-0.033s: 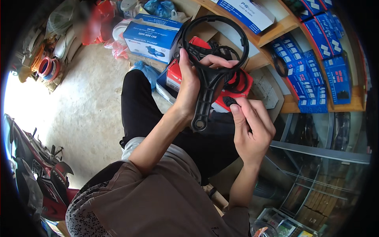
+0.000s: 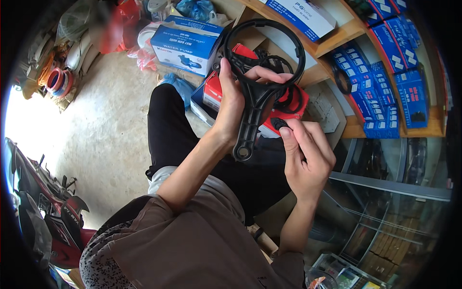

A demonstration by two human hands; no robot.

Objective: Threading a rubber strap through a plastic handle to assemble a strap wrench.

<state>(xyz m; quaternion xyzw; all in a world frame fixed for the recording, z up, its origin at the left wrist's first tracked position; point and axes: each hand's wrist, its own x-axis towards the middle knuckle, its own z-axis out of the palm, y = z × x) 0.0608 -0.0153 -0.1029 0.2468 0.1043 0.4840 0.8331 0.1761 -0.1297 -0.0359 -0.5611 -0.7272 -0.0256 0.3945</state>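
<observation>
The left hand (image 2: 231, 108) is closed around a black plastic ring wrench (image 2: 255, 108), its fingers (image 2: 269, 74) curled over the point where the round loop meets the flat, ribbed handle. The wrench is matte and moulded: a thin open hoop at the top, a straight tapering handle below, ending in a small eyelet. Its long axis runs nearly vertical in the picture, loop up toward the wooden shelf (image 2: 337, 36), eyelet down toward the person's lap.

The right hand (image 2: 308, 154) sits just beside the handle, thumb and forefinger pinched shut on a small black cap-like piece (image 2: 280, 124); what exactly it is cannot be told, since the fingers cover most of it. Behind both hands lies a glossy red and black packaged item (image 2: 211, 94), held above the dark trousers.

On the rough concrete floor (image 2: 110, 139) stands a blue and white cardboard box (image 2: 185, 43). Blue cartons (image 2: 390, 86) fill the shelf at right.
</observation>
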